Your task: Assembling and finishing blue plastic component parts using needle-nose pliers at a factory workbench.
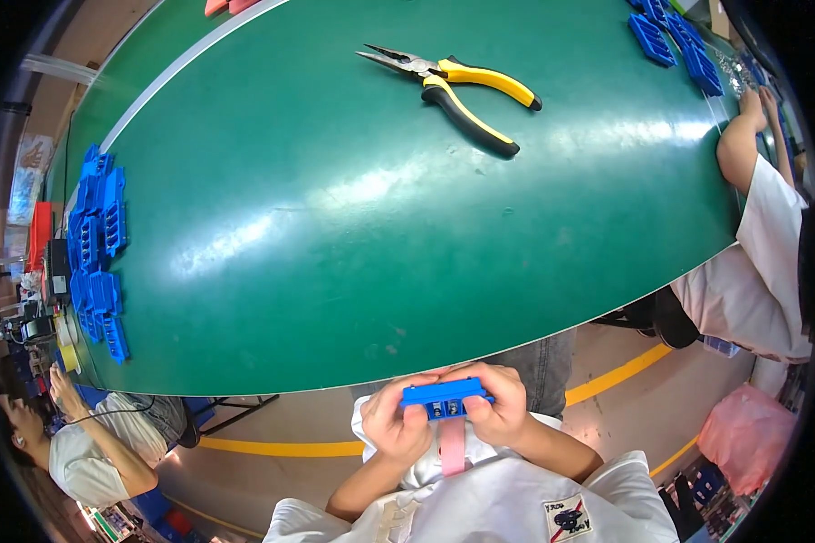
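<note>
Both of my hands hold a small blue plastic block [445,398] with metal contacts on its front, close to my chest and below the table's near edge. My left hand [395,421] grips its left end, my right hand [498,405] its right end. A pink strip [452,447] hangs down beneath the block between my hands. On the green table [353,235] far ahead lie long-nosed pliers [457,89] with yellow and black handles, well out of reach of either hand.
Several blue plastic blocks [98,244] are stacked along the table's left edge and more blue blocks [675,41] lie at the far right. A person in white [765,244] works at the right, another person [81,443] sits at the lower left. Yellow floor lines run below.
</note>
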Action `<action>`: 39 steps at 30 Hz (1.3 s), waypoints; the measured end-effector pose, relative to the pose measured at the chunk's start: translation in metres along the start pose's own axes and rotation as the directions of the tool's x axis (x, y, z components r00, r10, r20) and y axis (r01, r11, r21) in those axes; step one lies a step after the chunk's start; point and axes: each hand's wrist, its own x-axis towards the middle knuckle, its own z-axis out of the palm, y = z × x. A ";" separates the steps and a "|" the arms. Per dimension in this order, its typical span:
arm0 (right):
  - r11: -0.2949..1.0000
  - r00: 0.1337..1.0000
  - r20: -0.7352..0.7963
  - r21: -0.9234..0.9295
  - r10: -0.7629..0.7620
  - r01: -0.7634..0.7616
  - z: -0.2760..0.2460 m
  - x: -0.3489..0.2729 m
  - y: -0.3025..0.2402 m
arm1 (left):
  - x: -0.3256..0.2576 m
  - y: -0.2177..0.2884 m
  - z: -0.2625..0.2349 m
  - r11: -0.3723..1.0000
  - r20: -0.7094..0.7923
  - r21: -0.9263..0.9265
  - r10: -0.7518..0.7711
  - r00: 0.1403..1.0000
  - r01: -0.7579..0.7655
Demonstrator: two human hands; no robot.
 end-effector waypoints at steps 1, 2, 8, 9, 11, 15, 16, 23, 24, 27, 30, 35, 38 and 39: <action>1.000 0.999 -0.034 0.014 0.008 -0.007 0.001 0.000 0.000 | 0.000 0.003 -0.001 1.000 0.016 0.008 -0.024 1.000 0.024; 1.000 0.998 -0.068 0.027 0.016 -0.014 0.001 0.000 0.000 | -0.001 0.003 -0.001 0.999 0.031 0.016 -0.048 0.998 0.047; 0.998 0.988 -0.137 0.019 0.068 -0.066 0.006 0.004 0.003 | 0.000 -0.001 0.009 0.994 -0.101 0.110 0.002 0.995 0.009; 0.997 0.988 -0.138 0.019 0.071 -0.069 0.006 0.004 0.003 | 0.000 -0.001 0.009 0.994 -0.100 0.110 -0.001 0.995 0.012; 0.998 0.986 -0.158 0.042 0.058 -0.052 0.007 0.005 0.002 | 0.000 -0.002 0.010 0.994 -0.104 0.108 0.027 0.994 -0.016; 0.996 0.983 -0.170 0.067 0.065 -0.055 0.008 0.005 0.005 | -0.002 -0.004 0.010 0.992 -0.119 0.126 0.043 0.992 -0.028; 0.998 0.985 -0.167 0.053 0.035 -0.026 0.007 0.005 0.007 | -0.003 -0.005 0.010 0.991 -0.124 0.132 0.046 0.991 -0.030; 0.998 0.968 -0.243 -0.002 0.058 -0.060 0.011 0.007 0.002 | -0.004 -0.004 0.010 0.994 -0.132 0.111 -0.001 0.991 0.016; 0.998 0.968 -0.242 -0.002 0.060 -0.062 0.010 0.007 0.003 | -0.004 -0.005 0.010 0.994 -0.133 0.111 -0.003 0.991 0.018; 1.000 0.978 -0.207 -0.014 -0.028 0.025 0.009 0.007 0.006 | -0.007 -0.010 0.010 0.997 -0.139 0.070 -0.024 0.990 0.034; 1.000 0.974 -0.223 -0.002 -0.027 0.027 0.009 0.008 0.008 | -0.010 -0.015 0.013 0.997 -0.152 -0.007 -0.082 0.985 0.081; 0.999 0.979 -0.202 -0.013 -0.033 0.031 0.007 0.009 0.009 | -0.009 -0.020 0.012 0.998 -0.153 0.067 0.012 0.988 -0.002; 0.999 0.979 -0.201 0.003 -0.037 0.038 0.007 0.009 0.011 | -0.008 -0.020 0.012 0.996 -0.143 0.092 0.022 0.990 -0.009; 0.999 0.979 -0.202 0.005 -0.036 0.038 0.007 0.009 0.011 | -0.008 -0.020 0.012 0.996 -0.142 0.093 0.023 0.990 -0.009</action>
